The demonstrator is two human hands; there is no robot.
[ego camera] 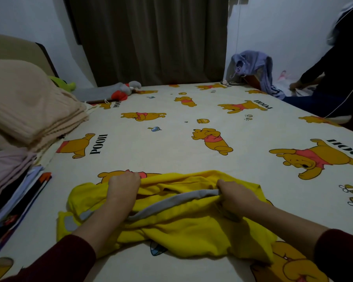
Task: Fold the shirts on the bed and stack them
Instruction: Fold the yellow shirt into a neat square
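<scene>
Both hands, left hand (123, 187) and right hand (235, 195), apparently grip the crumpled yellow shirt (177, 224) on the bed (171, 139).

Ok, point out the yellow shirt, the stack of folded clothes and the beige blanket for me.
yellow shirt (183, 224): head view, on its front panel.
stack of folded clothes (14, 192): head view, on its near edge.
beige blanket (20, 102): head view, on its top fold.

Dim light fills a small room with pale bluish walls (283, 27), a dark brown curtain (151, 37) hanging at the far middle, a tan headboard (12, 47) at the left, and the wide bed (171, 139) under a cartoon-bear sheet.
</scene>
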